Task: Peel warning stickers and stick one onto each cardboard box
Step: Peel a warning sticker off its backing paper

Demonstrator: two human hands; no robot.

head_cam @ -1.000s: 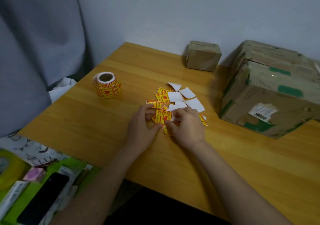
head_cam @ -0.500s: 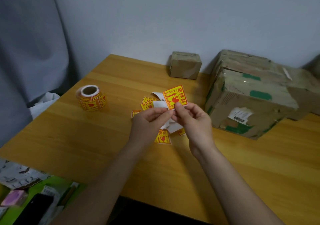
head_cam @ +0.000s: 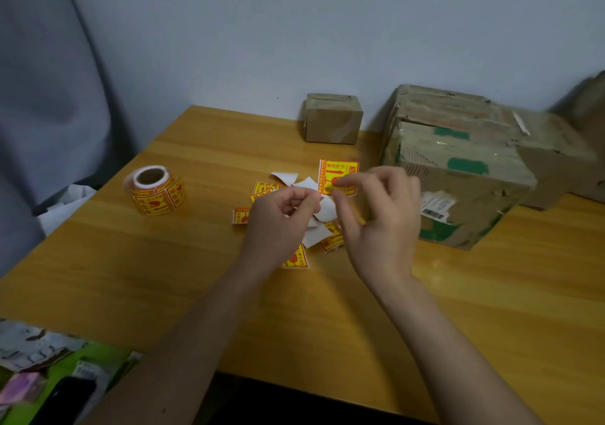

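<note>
A pale blue-grey wall is standing behind a yellow-brown wooden counter (head_cam: 137,280), with a grey curtain hanging at the far left. Two bare forearms are reaching in from the near edge over the middle of the counter. The right hand (head_cam: 379,218) is pinching a yellow and red warning sticker (head_cam: 339,175) between thumb and forefinger, holding it raised above the counter. The left hand (head_cam: 281,218) is pinching a white backing paper (head_cam: 307,187), just beside the sticker. Beneath and around both hands, a loose pile of stickers and white backings (head_cam: 304,241) is lying scattered on the wood. To the left, well apart from the hands, a sticker roll (head_cam: 155,190) is standing on end. At the far edge, near the wall, a small cardboard box (head_cam: 332,118) is sitting alone. To its right, a large cardboard box (head_cam: 458,169), worn, with green tape patches and a white shipping label on its near face, is sitting close to the right hand. At the near left corner, below the counter, a green surface with papers and a dark phone (head_cam: 62,401) is showing, blurred.
</note>
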